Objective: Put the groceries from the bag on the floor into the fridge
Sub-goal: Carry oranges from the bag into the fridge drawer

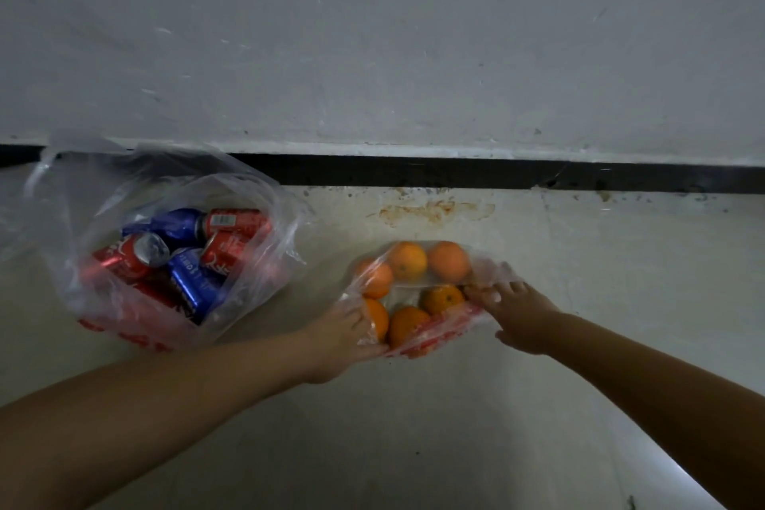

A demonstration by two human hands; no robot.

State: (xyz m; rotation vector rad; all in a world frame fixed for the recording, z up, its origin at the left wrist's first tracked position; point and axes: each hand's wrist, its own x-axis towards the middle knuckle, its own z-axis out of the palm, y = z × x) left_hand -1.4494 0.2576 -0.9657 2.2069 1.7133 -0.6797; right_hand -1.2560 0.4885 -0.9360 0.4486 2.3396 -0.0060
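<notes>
Crouching over the pale floor (pixel 455 406), I am gripping the thin clear plastic bag of round oranges (pixel 407 261) with my left hand (pixel 343 337) and, seemingly, pinching its rim with my right hand (pixel 519 317), readying to lift it fridgeward, beside the clear bag of red and blue cans (pixel 182 261).

Bare corner of a home, seen from above at floor level. Pale, stained floor (pixel 414 426) meeting a scuffed white wall (pixel 372 33), with a black skirting strip (pixel 455 174) running along the join. Just below the strip, to the left, a clear plastic shopping bag (pixel 103 195) of drink cans (pixel 182 257); to the right of that, a smaller bag of oranges (pixel 407 261). Dim indoor light.
</notes>
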